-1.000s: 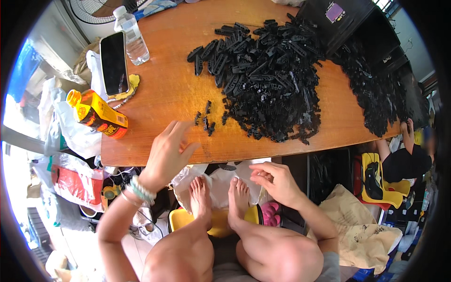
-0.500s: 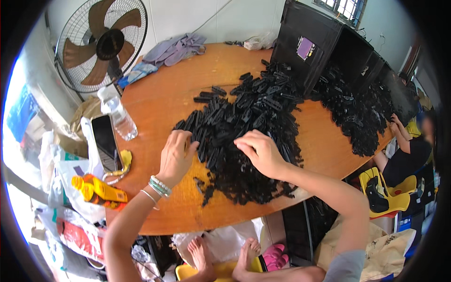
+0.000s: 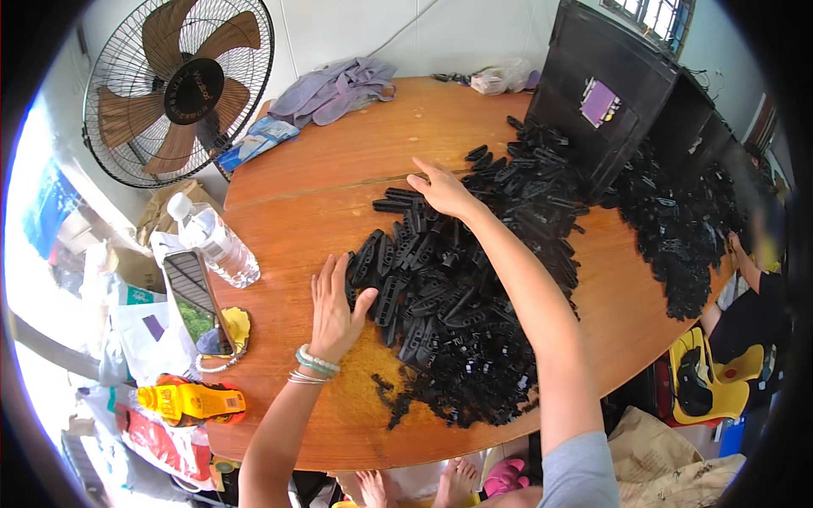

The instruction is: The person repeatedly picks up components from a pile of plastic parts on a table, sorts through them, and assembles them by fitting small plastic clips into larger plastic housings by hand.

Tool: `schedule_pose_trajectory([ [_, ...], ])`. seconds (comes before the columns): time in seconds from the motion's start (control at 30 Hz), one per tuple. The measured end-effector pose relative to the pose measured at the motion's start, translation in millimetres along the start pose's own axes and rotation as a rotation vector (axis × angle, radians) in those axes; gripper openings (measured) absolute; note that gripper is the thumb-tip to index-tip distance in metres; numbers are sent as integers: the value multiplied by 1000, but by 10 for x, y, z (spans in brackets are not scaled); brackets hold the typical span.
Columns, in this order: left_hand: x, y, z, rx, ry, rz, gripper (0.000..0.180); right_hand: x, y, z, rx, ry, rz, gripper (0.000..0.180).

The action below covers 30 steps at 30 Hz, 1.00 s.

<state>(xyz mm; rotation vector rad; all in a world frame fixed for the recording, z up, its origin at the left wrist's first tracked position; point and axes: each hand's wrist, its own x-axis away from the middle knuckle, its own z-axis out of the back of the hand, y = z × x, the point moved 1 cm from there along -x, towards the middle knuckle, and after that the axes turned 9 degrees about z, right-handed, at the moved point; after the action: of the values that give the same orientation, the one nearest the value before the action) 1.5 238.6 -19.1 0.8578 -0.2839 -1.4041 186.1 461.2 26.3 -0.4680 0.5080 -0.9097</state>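
A large heap of long black slotted plastic pieces (image 3: pixel 440 288), perhaps clips, lies on the wooden table (image 3: pixel 339 157) in front of me. Smaller black bits lie at its near end. My left hand (image 3: pixel 334 313) has its fingers extended at the heap's left edge, with the palm down and nothing seen in it; bracelets circle that wrist. My right hand (image 3: pixel 445 190) reaches over the far left part of the heap, with index finger and thumb stretched out. Its other fingers are partly hidden, and no piece shows in it. The right forearm covers part of the heap.
A black crate (image 3: pixel 605 93) stands on its side at back right, by a second black heap (image 3: pixel 677 237). Along the left edge are a water bottle (image 3: pixel 216 241), a phone (image 3: pixel 199 300) and a yellow bottle (image 3: pixel 193 401). A fan (image 3: pixel 193 91) and cloth (image 3: pixel 332 89) are behind; another person sits right.
My right hand has moved away from me to the heap's far side, and its index finger has straightened. My left hand has opened its fingers beside the heap. The view has shifted.
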Motion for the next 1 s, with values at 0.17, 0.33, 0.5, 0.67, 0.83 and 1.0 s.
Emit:
schedule_pose_trajectory([
  [0.17,30,22,39,-25,-36,35,72,-320,-99,-404,96,-332,-17,76],
  [0.33,24,-29,86,-78,60,5,74,23,-605,-724,216,-477,98,70],
  [0.5,-28,-33,22,-121,54,23,75,226,-803,-931,227,-504,347,60],
  [0.67,185,-89,172,-109,47,-7,75,405,-1112,-972,176,-617,337,56],
  [0.83,486,-92,386,-95,8,1,74,638,-1273,-1039,18,-657,326,60],
  [1.0,700,-38,557,17,-120,51,81,840,-1376,-863,-47,-670,384,58],
])
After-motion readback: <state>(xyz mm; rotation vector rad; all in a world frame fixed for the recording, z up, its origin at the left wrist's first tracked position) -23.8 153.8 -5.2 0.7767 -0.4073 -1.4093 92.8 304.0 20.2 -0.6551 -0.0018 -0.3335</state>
